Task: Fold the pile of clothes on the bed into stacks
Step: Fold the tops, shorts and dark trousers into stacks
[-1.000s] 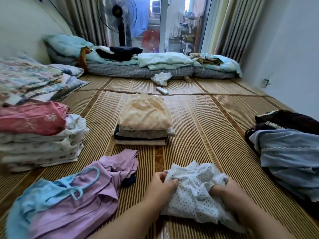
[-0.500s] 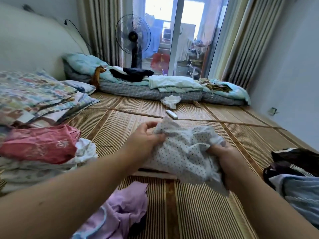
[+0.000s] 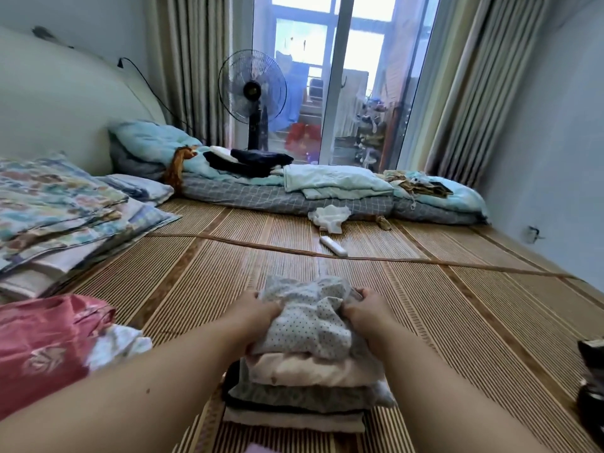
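Both hands hold the dotted white cloth (image 3: 305, 317) on top of the folded stack (image 3: 304, 390) on the bed mat (image 3: 457, 322); the left hand (image 3: 258, 313) grips one side, the right hand (image 3: 366, 313) the other

Bed (image 3: 457, 305) under me: striped woven bamboo mat, a brown seam band (image 3: 294, 251) running across it. Directly in front of me, a stack of folded clothes (image 3: 304, 400), cream layer at the bottom. Left, near: pile of folded clothes topped in pink (image 3: 42, 348). Left, further: folded floral bedding (image 3: 55, 207). Right edge: heap of dark clothing (image 3: 591, 387), cut off. Beyond the seam: slim white remote control (image 3: 333, 246), crumpled white cloth (image 3: 330, 217) just behind it, then a grey checked quilt (image 3: 261, 197) along the far end.
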### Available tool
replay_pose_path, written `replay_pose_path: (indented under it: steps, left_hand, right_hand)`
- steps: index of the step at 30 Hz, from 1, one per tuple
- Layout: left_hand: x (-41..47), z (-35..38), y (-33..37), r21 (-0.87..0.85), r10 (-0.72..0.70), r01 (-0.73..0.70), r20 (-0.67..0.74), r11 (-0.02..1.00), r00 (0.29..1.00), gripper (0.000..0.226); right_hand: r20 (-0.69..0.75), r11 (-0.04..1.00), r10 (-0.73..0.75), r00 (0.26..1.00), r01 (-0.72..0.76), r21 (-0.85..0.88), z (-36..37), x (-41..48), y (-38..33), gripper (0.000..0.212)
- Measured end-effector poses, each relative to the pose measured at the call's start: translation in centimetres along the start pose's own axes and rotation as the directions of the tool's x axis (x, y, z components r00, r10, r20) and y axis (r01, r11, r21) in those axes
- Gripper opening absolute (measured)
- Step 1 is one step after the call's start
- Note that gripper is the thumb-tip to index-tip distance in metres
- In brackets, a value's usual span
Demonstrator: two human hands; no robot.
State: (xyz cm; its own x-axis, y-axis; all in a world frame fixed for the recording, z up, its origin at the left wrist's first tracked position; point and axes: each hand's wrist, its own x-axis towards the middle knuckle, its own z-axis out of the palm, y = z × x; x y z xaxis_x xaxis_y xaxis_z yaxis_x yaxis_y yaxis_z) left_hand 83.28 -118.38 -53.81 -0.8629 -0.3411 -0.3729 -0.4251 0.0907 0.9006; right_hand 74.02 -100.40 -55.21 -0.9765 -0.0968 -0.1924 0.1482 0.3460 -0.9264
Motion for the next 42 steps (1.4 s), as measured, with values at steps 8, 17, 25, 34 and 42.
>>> replay_pose_path:
  steps: [8,17,25,34,42]
  left_hand:
    - [2.4,0.1,-1.8,0.123,0.014,0.001,-0.123,0.992,0.992,0.027]
    - [-3.8,-1.2,0.2,0.126,0.126,-0.120,-0.041,0.985,0.991,0.072]
    - [-17.6,-4.1,-2.9,0.348,0.285,-0.314,0.134,0.883,0.949,0.044]
    - [-24.3,-9.0,-18.7,0.701,0.322,-0.357,0.189,0.617,0.928,0.049]
    - [-22.9,-11.5,-20.2,0.881,0.311,-0.257,0.135,0.396,0.941,0.061]
  right_hand:
    - [0.048,0.993,0.017,0.999,-0.011,-0.118,1.6,2.0,1.1,0.039]
    - [-0.070,0.985,-0.148,0.987,0.140,-0.105,-1.7,-6.3,-1.4,0.075]
    - [0.148,0.862,-0.348,0.926,0.378,-0.337,-1.1,-23.0,0.6,0.046]
    - [0.403,0.762,-0.241,0.883,0.430,-0.484,7.9,-33.8,10.8,0.058]
    - [0.273,0.420,-0.225,0.935,0.346,-0.839,13.8,-31.0,9.0,0.042]
